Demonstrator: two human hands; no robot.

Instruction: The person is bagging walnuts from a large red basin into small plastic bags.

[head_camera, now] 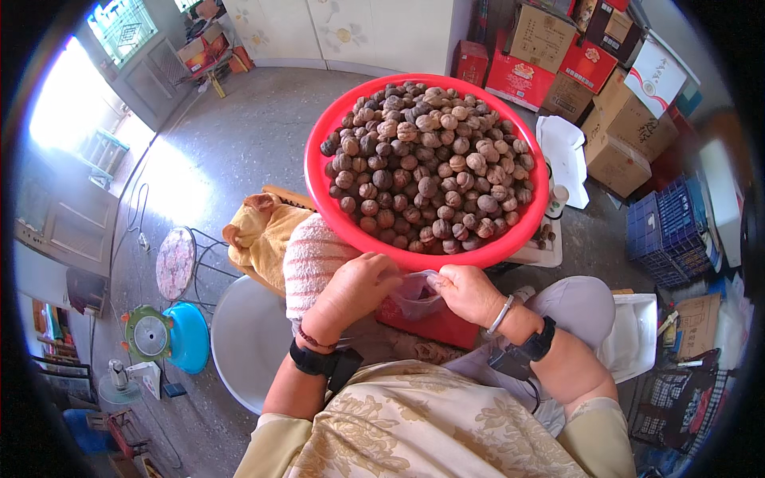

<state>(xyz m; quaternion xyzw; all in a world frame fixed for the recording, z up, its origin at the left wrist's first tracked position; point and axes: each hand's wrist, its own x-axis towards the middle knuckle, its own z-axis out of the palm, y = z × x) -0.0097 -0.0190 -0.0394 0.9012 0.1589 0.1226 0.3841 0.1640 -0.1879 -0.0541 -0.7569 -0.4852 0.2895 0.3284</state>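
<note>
A translucent plastic bag (pixel 415 297) hangs between my two hands, just below the near rim of a red plastic basin (pixel 425 260). My right hand (pixel 472 293) pinches the bag's edge between thumb and fingers. At the bag's other side is my left hand (pixel 358 287), its fingers curled; whether they grip the plastic is hard to tell. Heaped in the basin are many unshelled walnuts (pixel 427 187). Beneath the bag a red surface (pixel 460 327) shows near my lap. A striped towel (pixel 311 263) lies left of the basin's near edge.
To the left stand a large white tub (pixel 248 346), a blue basin (pixel 190 337) and a round stool (pixel 176 263). A yellow cloth (pixel 263 236) lies beside the basin. White foam trays (pixel 633 337), a blue crate (pixel 666 230) and stacked cardboard boxes (pixel 615 161) are at the right.
</note>
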